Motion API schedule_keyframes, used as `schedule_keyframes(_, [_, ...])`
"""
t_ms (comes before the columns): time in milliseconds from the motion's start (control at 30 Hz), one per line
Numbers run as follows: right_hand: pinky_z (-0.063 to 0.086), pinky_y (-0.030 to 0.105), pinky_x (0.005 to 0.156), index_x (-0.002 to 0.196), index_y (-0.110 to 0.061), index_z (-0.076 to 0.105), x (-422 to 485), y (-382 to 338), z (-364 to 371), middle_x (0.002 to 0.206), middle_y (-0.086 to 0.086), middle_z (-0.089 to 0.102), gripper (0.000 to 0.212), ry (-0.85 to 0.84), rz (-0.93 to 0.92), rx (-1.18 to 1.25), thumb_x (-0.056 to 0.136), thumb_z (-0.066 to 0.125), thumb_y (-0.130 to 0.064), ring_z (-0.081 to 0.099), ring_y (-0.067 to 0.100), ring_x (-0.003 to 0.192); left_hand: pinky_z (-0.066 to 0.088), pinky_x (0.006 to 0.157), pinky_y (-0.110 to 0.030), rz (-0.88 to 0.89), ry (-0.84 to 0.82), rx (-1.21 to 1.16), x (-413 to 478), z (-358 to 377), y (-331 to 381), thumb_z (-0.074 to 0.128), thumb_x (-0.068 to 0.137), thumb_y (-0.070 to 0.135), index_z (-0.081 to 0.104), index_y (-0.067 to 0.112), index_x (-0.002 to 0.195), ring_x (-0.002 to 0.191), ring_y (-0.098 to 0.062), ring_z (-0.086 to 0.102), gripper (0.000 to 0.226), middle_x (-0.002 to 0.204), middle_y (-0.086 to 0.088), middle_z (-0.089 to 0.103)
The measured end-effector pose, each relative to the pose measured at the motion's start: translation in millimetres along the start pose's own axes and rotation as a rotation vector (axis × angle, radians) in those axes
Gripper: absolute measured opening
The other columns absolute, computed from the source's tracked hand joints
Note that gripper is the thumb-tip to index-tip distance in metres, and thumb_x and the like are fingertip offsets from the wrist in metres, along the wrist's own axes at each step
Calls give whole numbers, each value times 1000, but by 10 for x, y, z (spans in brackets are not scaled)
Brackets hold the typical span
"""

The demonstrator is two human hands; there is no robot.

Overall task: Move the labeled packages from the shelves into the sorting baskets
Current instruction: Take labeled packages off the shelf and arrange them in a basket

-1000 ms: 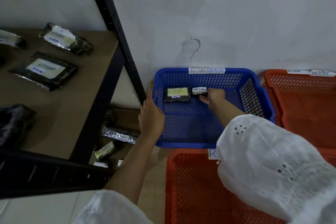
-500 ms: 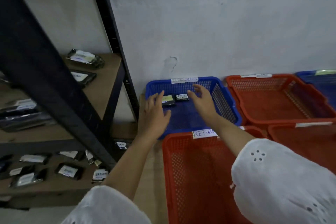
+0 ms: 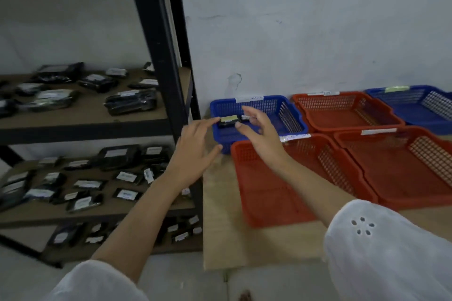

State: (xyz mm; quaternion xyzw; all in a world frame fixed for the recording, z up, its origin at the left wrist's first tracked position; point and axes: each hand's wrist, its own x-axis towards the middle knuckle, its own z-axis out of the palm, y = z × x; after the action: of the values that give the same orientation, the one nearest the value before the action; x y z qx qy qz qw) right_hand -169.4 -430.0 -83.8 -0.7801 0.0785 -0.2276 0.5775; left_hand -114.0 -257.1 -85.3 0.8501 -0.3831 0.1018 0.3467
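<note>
A blue basket (image 3: 292, 115) stands against the wall with two black labeled packages inside: one with a yellow label (image 3: 227, 121) and a smaller one with a white label (image 3: 245, 118) partly behind my fingers. My left hand (image 3: 195, 151) hovers open near the basket's left front corner, holding nothing. My right hand (image 3: 261, 131) hangs open above the basket's front, fingers spread, also holding nothing. Several black labeled packages (image 3: 129, 102) lie on the shelves of the black rack (image 3: 163, 51) at the left.
Red baskets (image 3: 276, 193) (image 3: 411, 166) (image 3: 342, 112) and another blue basket (image 3: 420, 105) sit on a cardboard sheet (image 3: 220, 227) to the right. The lower shelves (image 3: 97, 212) hold many small packages. The rack's upright post stands just left of my hands.
Both hands have drawn back out of the blue basket, leaving the two packages in it. The view has pulled back and up, showing more shelves and baskets.
</note>
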Motion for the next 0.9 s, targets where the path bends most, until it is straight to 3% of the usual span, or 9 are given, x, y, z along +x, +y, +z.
schedule_keyframes(100, [33,0,89,131,-22,51,-367,-285,250,127,-12,48,43,-27,-19,15,90,63,-22,43,3,118,33,101,-35,-5,3,38,-378,-331,47,60,85,32,37,26,140,118,-19,36,59,128,-2,42])
schedule_keyframes(267, [32,25,105,133,-26,48,-565,-712,750,126,-14,46,48,-123,-110,-95,89,63,-30,40,5,124,31,106,-40,-107,43,58,-701,-841,-146,64,86,29,34,30,141,124,-19,30,63,132,-2,38])
schedule_keyframes(400, [32,25,103,133,-26,48,-425,-990,1173,132,-7,48,47,-109,-152,-128,89,63,-30,40,3,120,30,104,-36,-186,99,42,-659,-1245,-468,60,89,30,34,32,140,125,-19,28,57,135,-3,36])
schedule_keyframes(567, [37,28,104,131,-23,50,-71,-1163,1707,131,-3,52,44,-41,-157,-172,89,63,-29,45,8,120,30,103,-44,-261,203,80,-271,-1648,-865,49,94,35,43,27,135,127,-25,33,42,135,-5,42])
schedule_keyframes(800, [33,20,92,133,-19,49,306,-1180,2099,132,0,53,43,125,-56,-204,92,57,-27,47,12,123,23,106,-43,-621,-66,258,419,-1605,-1287,26,99,48,34,9,141,133,-35,21,58,148,-18,25])
schedule_keyframes(900, [32,18,91,133,-18,48,346,-1125,2138,132,0,53,41,157,-23,-241,94,55,-26,48,11,122,20,108,-42,-695,-178,259,541,-1529,-1365,28,95,57,35,5,140,134,-35,17,69,150,-20,19])
